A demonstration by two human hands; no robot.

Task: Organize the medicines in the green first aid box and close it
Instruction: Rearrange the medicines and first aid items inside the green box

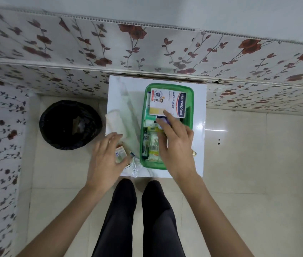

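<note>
The green first aid box [142,115] stands open on a small white table [123,91]. A white Hansaplast plaster carton [167,102] lies on top at its far end. Tubes, strips and small packs [151,145] fill the near half. My right hand [174,143] reaches into the box, fingers spread, fingertips touching the carton's near edge and a small purple item [162,120]. My left hand [108,156] hovers over the table's near left corner, fingers curled around a small beige medicine pack [120,153]. No lid is visible.
A rolled white bandage [114,121] lies on the table left of the box. A clear plastic wrapper [134,166] sits at the near edge. A black-lined waste bin [70,124] stands on the floor to the left. Floral walls surround the table; my legs are below.
</note>
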